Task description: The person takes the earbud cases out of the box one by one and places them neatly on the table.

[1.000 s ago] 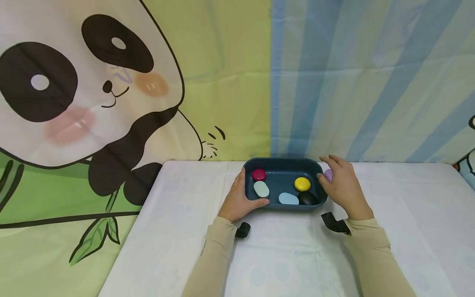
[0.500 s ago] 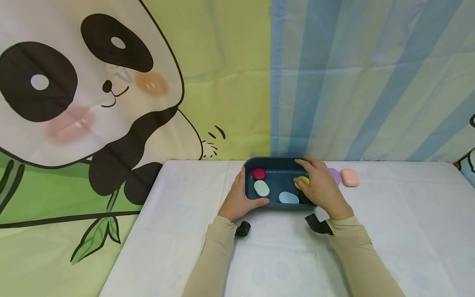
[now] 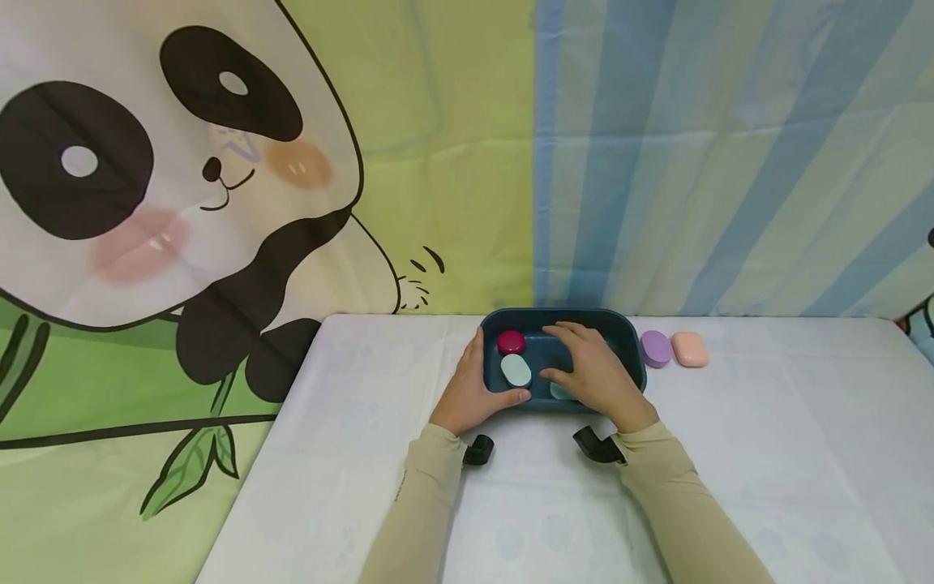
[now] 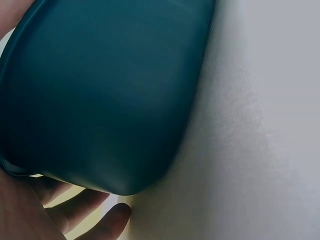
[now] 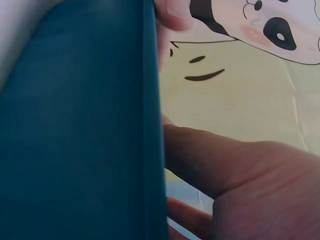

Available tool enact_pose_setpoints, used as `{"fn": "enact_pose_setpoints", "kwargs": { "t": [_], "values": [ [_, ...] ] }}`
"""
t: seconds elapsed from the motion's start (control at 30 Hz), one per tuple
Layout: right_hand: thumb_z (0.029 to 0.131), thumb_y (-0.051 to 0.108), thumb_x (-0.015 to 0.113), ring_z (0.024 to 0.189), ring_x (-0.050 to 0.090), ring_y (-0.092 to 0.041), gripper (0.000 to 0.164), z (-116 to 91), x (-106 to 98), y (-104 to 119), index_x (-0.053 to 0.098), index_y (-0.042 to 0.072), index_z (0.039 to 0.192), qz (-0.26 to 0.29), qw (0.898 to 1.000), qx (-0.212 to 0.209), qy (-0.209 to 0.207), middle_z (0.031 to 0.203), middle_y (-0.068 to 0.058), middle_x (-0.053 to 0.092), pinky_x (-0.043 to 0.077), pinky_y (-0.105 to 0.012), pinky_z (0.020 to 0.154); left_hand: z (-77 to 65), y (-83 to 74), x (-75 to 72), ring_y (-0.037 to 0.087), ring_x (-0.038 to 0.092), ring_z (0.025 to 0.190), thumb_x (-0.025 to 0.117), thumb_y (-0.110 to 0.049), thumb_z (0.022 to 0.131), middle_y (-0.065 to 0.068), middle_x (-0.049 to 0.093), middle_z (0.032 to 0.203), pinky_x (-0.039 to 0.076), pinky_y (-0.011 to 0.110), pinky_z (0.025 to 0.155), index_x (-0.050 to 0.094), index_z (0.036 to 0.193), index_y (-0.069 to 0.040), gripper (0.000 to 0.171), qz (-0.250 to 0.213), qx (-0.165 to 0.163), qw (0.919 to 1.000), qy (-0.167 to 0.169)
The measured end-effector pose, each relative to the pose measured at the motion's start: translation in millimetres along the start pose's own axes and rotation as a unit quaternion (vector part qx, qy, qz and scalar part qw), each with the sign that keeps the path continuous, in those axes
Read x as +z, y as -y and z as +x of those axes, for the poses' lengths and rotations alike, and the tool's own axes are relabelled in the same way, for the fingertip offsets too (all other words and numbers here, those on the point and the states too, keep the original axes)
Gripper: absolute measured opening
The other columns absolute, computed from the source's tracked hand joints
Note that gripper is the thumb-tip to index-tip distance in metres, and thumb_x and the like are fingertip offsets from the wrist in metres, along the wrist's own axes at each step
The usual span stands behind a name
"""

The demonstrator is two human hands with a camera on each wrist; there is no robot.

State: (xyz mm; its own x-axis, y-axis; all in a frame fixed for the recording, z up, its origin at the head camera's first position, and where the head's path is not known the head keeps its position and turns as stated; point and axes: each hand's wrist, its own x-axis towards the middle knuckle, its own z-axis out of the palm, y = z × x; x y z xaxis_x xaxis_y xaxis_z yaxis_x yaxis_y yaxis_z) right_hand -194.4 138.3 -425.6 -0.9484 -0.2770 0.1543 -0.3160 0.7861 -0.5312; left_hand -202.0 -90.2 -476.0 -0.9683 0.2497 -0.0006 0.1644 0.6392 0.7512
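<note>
Near the far edge of the white-covered desk, a dark teal tray with rounded corners. Inside, toward the left end, a crimson piece, and just in front of it a pale mint piece. By the near wall, a pale blue piece, mostly hidden under the right hand. Grips the tray's left end with the left hand, thumb over the near rim. Reaches into the tray with the right hand, thumb and index finger well apart, nothing visible between them; cannot tell about contact by the hidden lower fingers, nor make out the tray floor behind. On the desk just right of the tray, a purple piece, then a peach piece close beside. On the beige left sleeve, tiny dark marks like lettering, too small to read. In the wrist views, tray walls cut off by the frame, blurred in the right. Behind, a printed backdrop, its large panda cropped at left.
</note>
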Motion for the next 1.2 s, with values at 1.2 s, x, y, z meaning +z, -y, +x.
{"fn": "enact_pose_setpoints", "kwargs": {
  "t": [1.2],
  "values": [
    [0.082, 0.016, 0.085, 0.11, 0.058, -0.03, 0.06, 37, 39, 14, 0.062, 0.005, 0.136, -0.007, 0.992, -0.046, 0.117, 0.127, -0.016, 0.06, 0.05, -0.046, 0.099, -0.2, 1.0, -1.9, 0.026, 0.017, 0.152, 0.076, -0.07, 0.075, 0.005, 0.009, 0.168, 0.028, 0.051, 0.118, -0.001, 0.163, -0.015, 0.129, -0.005, 0.02, 0.9998, 0.002]
  ]
}}
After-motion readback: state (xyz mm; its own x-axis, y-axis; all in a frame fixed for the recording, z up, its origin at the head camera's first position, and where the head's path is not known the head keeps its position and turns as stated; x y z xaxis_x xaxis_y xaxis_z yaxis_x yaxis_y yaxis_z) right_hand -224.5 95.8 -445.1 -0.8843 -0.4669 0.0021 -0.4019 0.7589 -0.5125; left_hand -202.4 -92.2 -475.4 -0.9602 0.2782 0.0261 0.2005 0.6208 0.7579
